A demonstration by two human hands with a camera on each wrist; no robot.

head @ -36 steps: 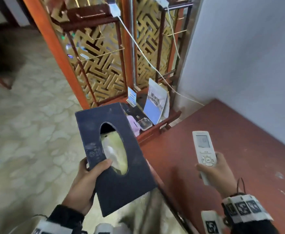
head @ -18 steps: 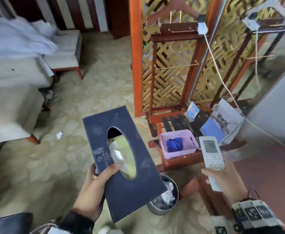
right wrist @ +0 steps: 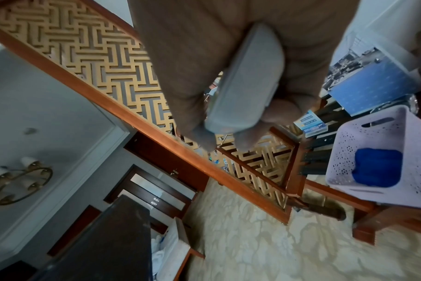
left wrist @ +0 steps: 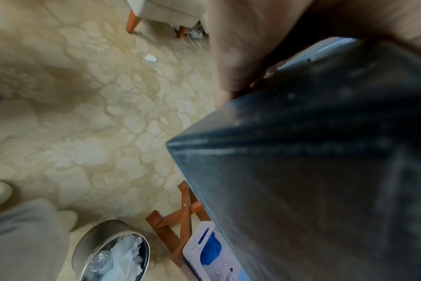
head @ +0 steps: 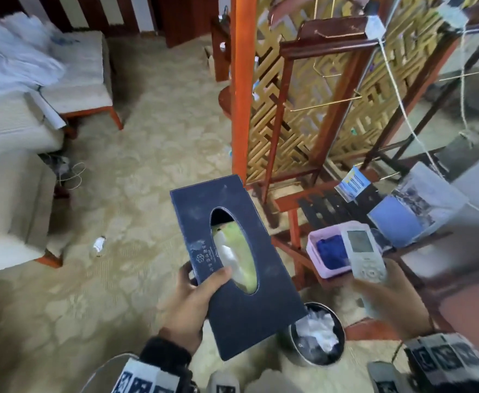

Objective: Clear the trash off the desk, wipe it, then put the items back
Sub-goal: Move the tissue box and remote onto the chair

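**Both hands carry desk items away toward the low rack**

Swinging left since the earlier frames, the view has lost the red desk almost entirely; only a blurred corner [head: 470,310] remains at right, and the carpet, the beige seats and the low wooden rack [head: 298,219] now fill the picture. The tissue box [head: 241,268] and the remote [head: 364,255] have travelled with the hands, so I judge the desk is being emptied ahead of wiping.

The left hand [head: 188,304] grips the dark tissue box by its lower left edge, thumb laid across the top near the oval opening, fingers underneath; the box tilts away from the body, above the metal bin [head: 315,336], which holds crumpled white trash. The right hand [head: 388,304], motion-blurred, holds the remote upright with fingers wrapped behind it, in front of the pink basket [head: 317,245] with the blue cloth [head: 332,251] on the rack.
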